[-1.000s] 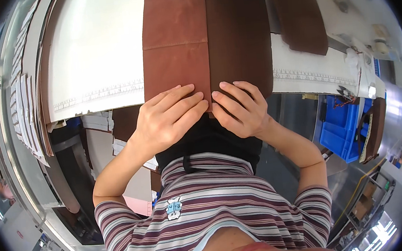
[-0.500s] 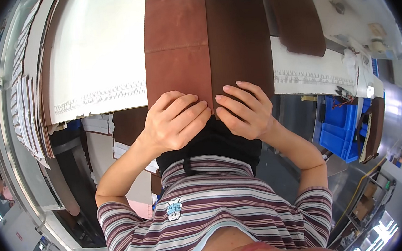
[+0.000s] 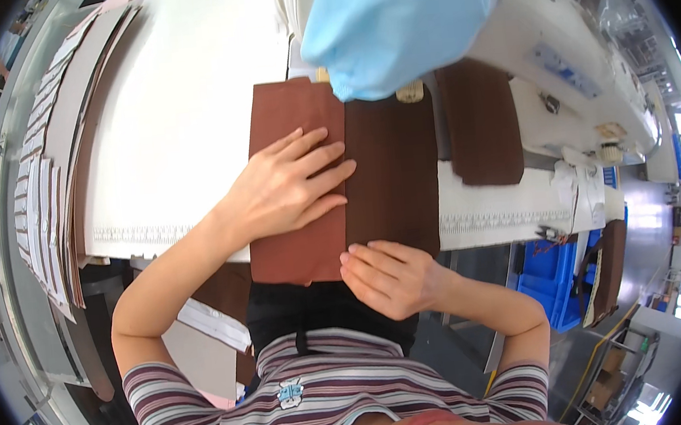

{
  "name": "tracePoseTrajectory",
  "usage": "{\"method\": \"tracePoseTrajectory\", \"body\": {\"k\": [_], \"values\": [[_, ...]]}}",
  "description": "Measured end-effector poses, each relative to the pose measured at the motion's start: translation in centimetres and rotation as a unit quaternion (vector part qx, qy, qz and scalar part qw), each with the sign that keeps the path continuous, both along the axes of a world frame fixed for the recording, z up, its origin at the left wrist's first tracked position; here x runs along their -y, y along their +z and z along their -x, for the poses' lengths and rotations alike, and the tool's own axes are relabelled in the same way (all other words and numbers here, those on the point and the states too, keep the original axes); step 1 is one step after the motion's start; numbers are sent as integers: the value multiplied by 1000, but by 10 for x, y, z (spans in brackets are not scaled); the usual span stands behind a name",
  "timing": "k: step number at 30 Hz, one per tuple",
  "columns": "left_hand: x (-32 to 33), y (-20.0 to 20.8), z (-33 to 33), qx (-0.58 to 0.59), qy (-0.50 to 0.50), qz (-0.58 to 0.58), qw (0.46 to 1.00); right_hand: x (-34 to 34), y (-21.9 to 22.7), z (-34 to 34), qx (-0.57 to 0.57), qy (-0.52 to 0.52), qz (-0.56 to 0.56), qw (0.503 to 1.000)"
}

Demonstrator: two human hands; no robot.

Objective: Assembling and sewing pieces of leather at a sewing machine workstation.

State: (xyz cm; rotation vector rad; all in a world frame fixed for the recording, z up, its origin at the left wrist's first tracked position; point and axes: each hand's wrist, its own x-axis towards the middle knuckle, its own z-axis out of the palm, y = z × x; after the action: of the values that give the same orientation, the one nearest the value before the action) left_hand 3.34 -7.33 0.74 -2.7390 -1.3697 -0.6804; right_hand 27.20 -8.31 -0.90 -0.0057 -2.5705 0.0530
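A reddish-brown leather-like panel (image 3: 300, 256) lies alongside a dark brown panel (image 3: 394, 175), meeting it along a straight seam line. Both reach over the near edge of the white table. My left hand (image 3: 293, 184) rests flat on the reddish-brown panel, fingers spread, their tips at the seam. At the near end of that seam, my right hand (image 3: 395, 276) grips the edge of the dark brown panel with its fingers together; the thumb is hidden. A light blue cloth-like cover (image 3: 397, 25) hides the panels' far right end and part of the white machine (image 3: 544, 41).
Another dark brown piece (image 3: 483, 131) lies to the right on the table (image 3: 177, 105), which has a ruler strip (image 3: 140, 232) near its front. Stacked boards and pieces (image 3: 68, 155) stand at the left. Blue bins (image 3: 549, 279) sit below at the right.
The view has shifted, bringing the blue cover into sight. My left hand has moved from the near edge farther up onto the reddish-brown panel and flattened. My right hand stays near the seam's near end.
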Motion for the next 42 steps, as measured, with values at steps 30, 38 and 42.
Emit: {"method": "tracePoseTrajectory", "body": {"k": [30, 38, 42], "values": [[-40, 8, 14, -9, 35, -28, 999, -88, 10, 29, 26, 0, -17, 1000], [-42, 18, 18, -14, 46, 18, 999, -108, 16, 36, 17, -3, -42, 999], [-28, 6, 26, 57, -76, 8, 995, -115, 8, 44, -25, -14, -53, 998]]}}
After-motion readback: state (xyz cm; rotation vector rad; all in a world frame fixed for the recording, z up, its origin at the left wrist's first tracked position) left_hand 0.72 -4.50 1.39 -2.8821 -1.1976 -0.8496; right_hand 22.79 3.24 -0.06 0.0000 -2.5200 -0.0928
